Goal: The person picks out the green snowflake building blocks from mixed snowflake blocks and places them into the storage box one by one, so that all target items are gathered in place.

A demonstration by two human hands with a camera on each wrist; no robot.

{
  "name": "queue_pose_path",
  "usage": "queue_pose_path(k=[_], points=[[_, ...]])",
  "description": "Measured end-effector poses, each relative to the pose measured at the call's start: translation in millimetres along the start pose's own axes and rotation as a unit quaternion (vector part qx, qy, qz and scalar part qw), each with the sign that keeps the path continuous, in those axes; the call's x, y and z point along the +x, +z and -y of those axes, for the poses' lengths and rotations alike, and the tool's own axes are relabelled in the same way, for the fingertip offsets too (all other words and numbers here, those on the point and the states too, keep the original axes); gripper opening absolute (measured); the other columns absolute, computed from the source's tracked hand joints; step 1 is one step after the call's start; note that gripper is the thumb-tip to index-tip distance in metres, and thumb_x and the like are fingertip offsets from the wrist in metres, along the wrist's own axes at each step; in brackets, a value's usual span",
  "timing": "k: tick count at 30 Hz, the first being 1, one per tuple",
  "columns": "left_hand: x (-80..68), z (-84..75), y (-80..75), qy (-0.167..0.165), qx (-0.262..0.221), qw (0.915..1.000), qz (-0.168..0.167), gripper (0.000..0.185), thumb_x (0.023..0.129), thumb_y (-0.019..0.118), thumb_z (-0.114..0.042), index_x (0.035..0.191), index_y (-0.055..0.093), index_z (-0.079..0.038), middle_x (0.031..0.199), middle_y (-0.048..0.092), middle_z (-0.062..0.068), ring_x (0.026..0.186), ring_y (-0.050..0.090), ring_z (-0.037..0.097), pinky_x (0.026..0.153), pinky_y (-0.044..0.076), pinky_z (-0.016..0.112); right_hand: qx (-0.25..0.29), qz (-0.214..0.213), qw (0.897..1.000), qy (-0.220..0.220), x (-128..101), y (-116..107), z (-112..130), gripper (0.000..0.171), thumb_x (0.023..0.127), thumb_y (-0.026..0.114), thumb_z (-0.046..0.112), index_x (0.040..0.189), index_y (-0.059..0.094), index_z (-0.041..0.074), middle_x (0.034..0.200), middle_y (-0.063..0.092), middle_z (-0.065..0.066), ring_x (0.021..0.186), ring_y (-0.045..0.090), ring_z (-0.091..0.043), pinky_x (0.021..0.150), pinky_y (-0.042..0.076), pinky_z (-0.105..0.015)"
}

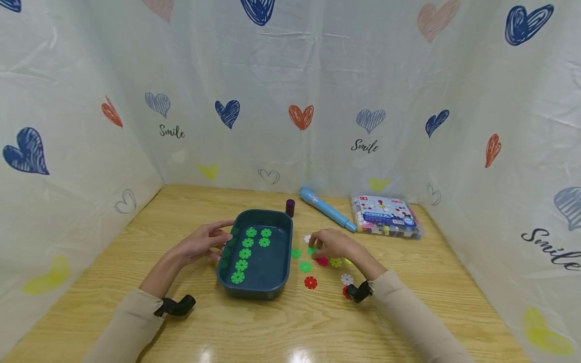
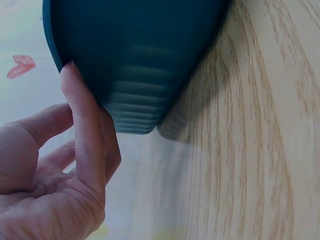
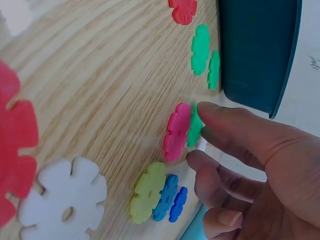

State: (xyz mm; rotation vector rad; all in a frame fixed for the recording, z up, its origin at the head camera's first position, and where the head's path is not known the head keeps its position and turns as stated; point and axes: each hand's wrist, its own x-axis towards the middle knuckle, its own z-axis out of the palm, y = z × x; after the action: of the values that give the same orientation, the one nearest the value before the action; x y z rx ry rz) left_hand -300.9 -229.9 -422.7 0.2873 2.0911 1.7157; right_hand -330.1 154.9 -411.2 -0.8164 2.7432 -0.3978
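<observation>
White cloth printed with coloured hearts and the word "Smile" walls in a pale wooden table [image 1: 136,252] on three sides. Our left hand [image 1: 204,244] rests against the left rim of a dark teal rectangular plastic tray [image 1: 272,287], fingers fairly straight and touching its edge; the left wrist view shows the fingertips [image 2: 75,90] laid against the tray's ribbed outer wall without curling round it, which the head view cannot show. Inside the tray lie several green snowflake-shaped plastic discs [image 1: 245,252] in loose rows. Our right hand [image 1: 331,244] sits just right of the tray, over a scatter of flat snowflake discs on the table. The right wrist view shows what the head view hides: our forefinger tip [image 3: 215,112] touches a green flat disc [image 3: 195,127] that lies beside a pink flat disc [image 3: 176,132], with the other fingers loosely curled beneath; we cannot tell whether the thumb pinches it. Near them lie a yellow-green disc [image 3: 147,192], two blue discs [image 3: 167,197], a white disc [image 3: 62,200] and a red disc [image 3: 15,145]. Further back stand a small purple cylinder [image 1: 290,207], a light blue plastic pen-shaped tube [image 1: 327,209] and a clear plastic box of coloured pieces [image 1: 386,217].
</observation>
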Motion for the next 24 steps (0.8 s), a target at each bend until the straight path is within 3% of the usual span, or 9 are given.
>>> queue_pose_path(k=[8, 16, 24], points=[[0.2, 0.6, -0.5, -0.003, 0.003, 1.0000, -0.002, 0.067, 0.100, 0.057, -0.025, 0.156, 0.023, -0.013, 0.120, 0.061, 0.020, 0.087, 0.065, 0.017, 0.063, 0.060, 0.029, 0.021, 0.009, 0.999, 0.025, 6.3, 1.3, -0.7, 0.021, 0.087, 0.075, 0.022, 0.105, 0.069, 0.014, 0.098, 0.067, -0.003, 0.083, 0.058, -0.013, 0.076, 0.052, -0.031], [0.3, 1.1, -0.4, 0.001, 0.001, 1.0000, 0.002, 0.065, 0.101, 0.056, -0.024, 0.156, 0.023, -0.012, 0.120, 0.060, 0.021, 0.086, 0.065, 0.017, 0.063, 0.059, 0.029, 0.113, 0.025, 0.993, 0.032, 9.5, 2.2, -8.0, 0.018, 0.087, 0.075, 0.014, 0.102, 0.066, 0.011, 0.083, 0.063, -0.002, 0.062, 0.054, -0.012, 0.058, 0.047, -0.025], [0.0, 1.4, -0.1, 0.003, 0.002, 1.0000, 0.003, 0.065, 0.101, 0.055, -0.023, 0.156, 0.023, -0.012, 0.121, 0.060, 0.021, 0.086, 0.064, 0.017, 0.063, 0.059, 0.028, 0.133, 0.020, 0.991, 0.026, 9.9, 3.6, -12.3, 0.022, 0.085, 0.076, 0.014, 0.105, 0.067, 0.009, 0.081, 0.062, -0.003, 0.062, 0.052, -0.011, 0.060, 0.046, -0.025]])
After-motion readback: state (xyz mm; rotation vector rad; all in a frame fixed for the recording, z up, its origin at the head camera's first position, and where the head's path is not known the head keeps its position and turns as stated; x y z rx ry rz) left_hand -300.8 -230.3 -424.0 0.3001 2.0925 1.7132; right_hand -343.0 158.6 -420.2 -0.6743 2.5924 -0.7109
